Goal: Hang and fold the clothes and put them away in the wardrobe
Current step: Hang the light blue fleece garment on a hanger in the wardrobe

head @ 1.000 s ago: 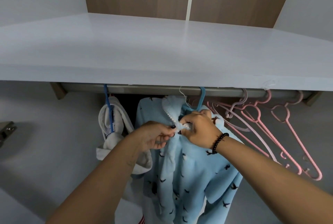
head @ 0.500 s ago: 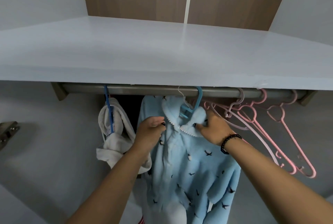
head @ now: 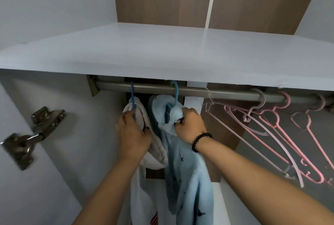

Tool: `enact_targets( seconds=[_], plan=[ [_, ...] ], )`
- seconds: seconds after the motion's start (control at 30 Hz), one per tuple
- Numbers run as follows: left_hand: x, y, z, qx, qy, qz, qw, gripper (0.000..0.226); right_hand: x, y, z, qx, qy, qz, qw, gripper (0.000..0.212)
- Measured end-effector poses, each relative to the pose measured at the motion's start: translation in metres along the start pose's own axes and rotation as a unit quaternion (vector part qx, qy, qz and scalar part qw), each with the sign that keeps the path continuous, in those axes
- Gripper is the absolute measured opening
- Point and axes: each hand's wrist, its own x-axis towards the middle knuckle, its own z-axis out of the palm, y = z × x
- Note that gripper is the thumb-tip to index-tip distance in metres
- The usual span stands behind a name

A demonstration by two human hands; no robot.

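Inside the open wardrobe, a grey metal hanging rail [head: 198, 92] runs beneath a white shelf board [head: 162, 58]. Two garments hang side by side at the rail's left part. The pale blue fleece garment with small dark bird prints [head: 186, 176] hangs from a light blue plastic hanger [head: 176, 94], whose hook sits over the rail. The right hand [head: 190, 125], with a black bead bracelet [head: 201, 140] at the wrist, has its fingers clamped on the bunched collar of this blue garment just under the hook. To its left, touching it, a white fleece garment [head: 155, 152] hangs from a dark blue hanger [head: 132, 98]. The left hand [head: 132, 134] presses against the white garment's shoulder, its fingers curled around the fabric. Further right on the rail hang several empty pink plastic hangers [head: 282, 134], well apart from both hands. A metal door hinge [head: 30, 134] shows on the left wall.
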Motion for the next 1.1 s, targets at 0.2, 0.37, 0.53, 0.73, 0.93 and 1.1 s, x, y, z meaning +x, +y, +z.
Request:
enact_targets(
  seconds=[0.2, 0.37, 0.53, 0.73, 0.93, 1.1],
  plan=[
    [-0.005, -0.02, -0.012, 0.011, -0.143, -0.107, 0.984, 0.047, 0.001, -0.035, 0.032, 0.051, -0.012, 0.013, 0.999, 0.044],
    [0.002, -0.03, -0.031, 0.052, -0.119, -0.08, 0.988, 0.034, -0.003, -0.063, 0.057, 0.088, -0.039, 0.004, 0.995, 0.043],
    [0.006, -0.035, -0.041, -0.004, -0.103, -0.076, 0.992, 0.011, -0.003, -0.066, 0.063, 0.138, -0.061, 0.034, 0.988, 0.038],
    [0.0, -0.024, -0.039, -0.084, -0.07, -0.09, 0.99, 0.036, -0.008, -0.04, 0.039, 0.269, -0.094, 0.037, 0.958, 0.018],
    [-0.012, 0.037, -0.039, -0.069, -0.02, 0.085, 0.994, 0.031, -0.038, -0.001, 0.0, 0.389, -0.05, 0.112, 0.913, 0.018],
    [-0.023, 0.082, -0.02, -0.076, -0.12, 0.156, 0.977, 0.028, -0.074, 0.038, -0.031, 0.369, 0.048, 0.151, 0.916, 0.022]
  ],
)
